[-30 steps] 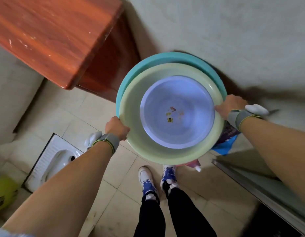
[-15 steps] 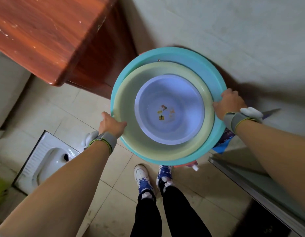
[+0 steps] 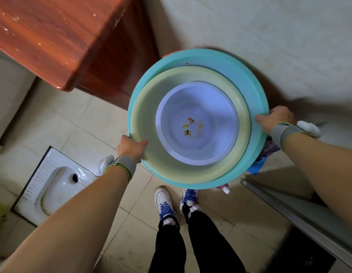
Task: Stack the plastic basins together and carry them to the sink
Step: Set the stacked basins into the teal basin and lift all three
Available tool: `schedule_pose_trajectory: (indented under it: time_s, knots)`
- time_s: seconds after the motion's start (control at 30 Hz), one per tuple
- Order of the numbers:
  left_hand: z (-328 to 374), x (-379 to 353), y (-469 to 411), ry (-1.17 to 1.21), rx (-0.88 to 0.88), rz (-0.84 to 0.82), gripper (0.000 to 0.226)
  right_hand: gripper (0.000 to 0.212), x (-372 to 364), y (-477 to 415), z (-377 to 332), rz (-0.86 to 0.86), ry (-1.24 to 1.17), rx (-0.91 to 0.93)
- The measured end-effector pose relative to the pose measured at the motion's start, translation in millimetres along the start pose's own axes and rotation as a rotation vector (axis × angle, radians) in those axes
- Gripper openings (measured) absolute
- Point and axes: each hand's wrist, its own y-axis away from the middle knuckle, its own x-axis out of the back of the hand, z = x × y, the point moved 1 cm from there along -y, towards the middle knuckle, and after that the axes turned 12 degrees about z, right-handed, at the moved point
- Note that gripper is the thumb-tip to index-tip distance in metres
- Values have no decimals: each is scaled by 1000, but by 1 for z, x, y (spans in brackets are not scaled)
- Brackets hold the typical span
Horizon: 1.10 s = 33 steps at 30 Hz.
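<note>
Three basins nested: purple basin (image 3: 196,123) innermost, with small cartoon stickers on its bottom, sits in the pale green basin (image 3: 171,170), which sits in the teal basin (image 3: 248,83), the largest. Nesting looks complete, so one grip on the outer rims carries all three. The stack is off-centre: green and purple sit shifted toward the person's left side of the teal one, leaving more teal rim showing on the far and right sides.

Stack is held in the air at about waist height, above the tiled floor (image 3: 76,119) and the person's shoes (image 3: 165,201), roughly level so the inner basins don't slide.

Left hand (image 3: 131,147) is closed on the near-left rim, thumb over the green rim, fingers hidden underneath; whether it also catches the teal rim I can't tell. Right hand (image 3: 273,121) is closed on the teal rim at the opposite side, thumb on top. Opposed grips balance the wide load. Both wrists wear grey bands.

Relative to the stack: a reddish wooden cabinet (image 3: 53,36) is up-left, close to the far-left rim; a squat toilet (image 3: 53,182) is lower-left in the floor; a plain wall (image 3: 269,36) is behind and right; a metal door threshold (image 3: 289,209) is lower-right. Something blue and a pink-capped item peek out under the stack's right edge, unclear what.

No sink in view. Judgement: stacking done, carry stage; clipping the cabinet corner is the risk.
</note>
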Motion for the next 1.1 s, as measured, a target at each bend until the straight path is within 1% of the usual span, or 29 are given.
schedule_pose_trajectory:
  time_s: [0.1,0.2,0.33,0.5,0.7,0.87,0.97,1.03,1.1]
  knots:
    - [-12,-2,0,129,103,-84,53,37,2,9,2,46,-185,-32]
    - [-19,-1,2,243,168,-127,55,27,8,12,-4,52,-357,-66]
    - [-16,6,3,329,184,-124,52,24,19,10,-12,13,-404,-71]
    - [-9,42,15,277,144,-115,45,30,47,31,-16,-14,-418,-54]
    - [-5,137,60,306,96,-98,48,28,121,83,-51,-85,-471,22]
    - [-18,212,93,403,99,-72,52,32,177,129,-84,-160,-470,102]
    - [-30,245,103,451,104,-58,56,33,195,151,-107,-179,-457,181]
    - [-51,286,121,506,112,-37,59,30,215,186,-129,-225,-436,260]
    - [-70,315,130,548,122,-1,52,29,226,208,-152,-235,-430,342]
